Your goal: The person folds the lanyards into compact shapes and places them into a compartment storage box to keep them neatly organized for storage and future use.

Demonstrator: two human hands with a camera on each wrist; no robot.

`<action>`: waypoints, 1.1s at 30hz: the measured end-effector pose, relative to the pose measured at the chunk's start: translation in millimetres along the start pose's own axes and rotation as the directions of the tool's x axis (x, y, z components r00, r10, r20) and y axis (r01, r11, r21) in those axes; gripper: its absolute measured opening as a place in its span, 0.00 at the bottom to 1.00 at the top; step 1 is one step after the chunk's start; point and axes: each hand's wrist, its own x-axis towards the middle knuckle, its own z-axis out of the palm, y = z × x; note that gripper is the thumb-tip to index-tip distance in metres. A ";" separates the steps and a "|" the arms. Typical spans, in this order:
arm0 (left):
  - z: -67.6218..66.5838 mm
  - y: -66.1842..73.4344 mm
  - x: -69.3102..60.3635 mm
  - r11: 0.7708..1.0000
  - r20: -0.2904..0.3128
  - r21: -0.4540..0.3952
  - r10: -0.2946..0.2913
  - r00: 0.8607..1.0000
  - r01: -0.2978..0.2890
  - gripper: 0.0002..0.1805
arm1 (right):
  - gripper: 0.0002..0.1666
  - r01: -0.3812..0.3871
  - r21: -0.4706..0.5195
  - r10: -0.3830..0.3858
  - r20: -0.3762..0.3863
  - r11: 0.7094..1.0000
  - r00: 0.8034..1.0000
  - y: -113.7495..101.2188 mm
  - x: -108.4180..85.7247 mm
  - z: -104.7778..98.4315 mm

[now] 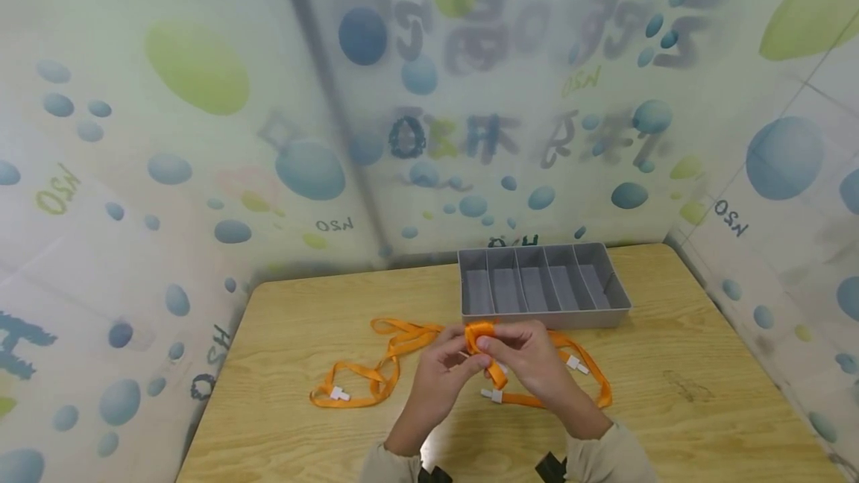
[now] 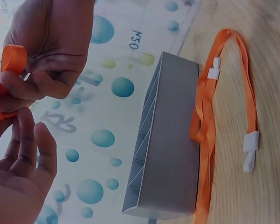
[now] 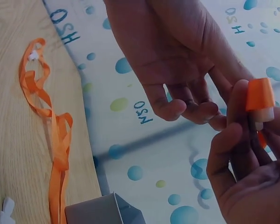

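Observation:
In the head view an orange strap, looped into a small roll, is held above the table between both hands. The left hand pinches its left side, and the right hand grips it from the right with the thumb on its front. A short strap end hangs below the fingers. In the left wrist view the rolled strap shows between the fingers of the right hand, with the left hand below. The right wrist view shows the orange roll at the fingertips, partly hidden by fingers.
A grey tray with several compartments stands at the table's back. One orange lanyard with a white clip lies left of the hands; more orange strap with white clips lies to the right. A patterned curtain stands behind the table.

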 end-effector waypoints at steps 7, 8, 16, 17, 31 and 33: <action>-4.2 2.5 1.9 0.997 -0.010 0.059 -0.046 0.999 0.047 0.08 | 0.12 0.005 -0.003 -0.005 0.037 1.000 0.999 1.7 -0.3 -0.5; -4.3 2.0 2.2 0.997 -0.019 0.063 -0.048 0.999 0.049 0.08 | 0.13 0.001 -0.004 -0.001 0.043 1.000 0.999 2.0 -0.4 -0.4; 1.1 -0.2 3.4 0.996 -0.139 0.081 -0.029 0.990 0.041 0.05 | 0.15 -0.024 -0.011 0.024 0.078 1.000 0.997 5.0 -1.9 1.3; 1.9 -0.1 3.5 0.995 -0.152 0.087 -0.025 0.988 0.039 0.05 | 0.15 -0.014 -0.010 0.015 0.089 1.000 0.996 5.4 -2.0 1.3; -0.1 -1.4 4.2 0.986 -0.198 0.144 -0.050 0.979 0.080 0.05 | 0.17 -0.001 -0.055 0.012 0.203 0.999 0.979 4.7 -6.3 -2.7; -1.0 -1.6 4.7 0.987 -0.189 0.143 -0.046 0.981 0.074 0.05 | 0.18 0.021 -0.047 -0.009 0.235 0.999 0.972 4.7 -7.2 -3.7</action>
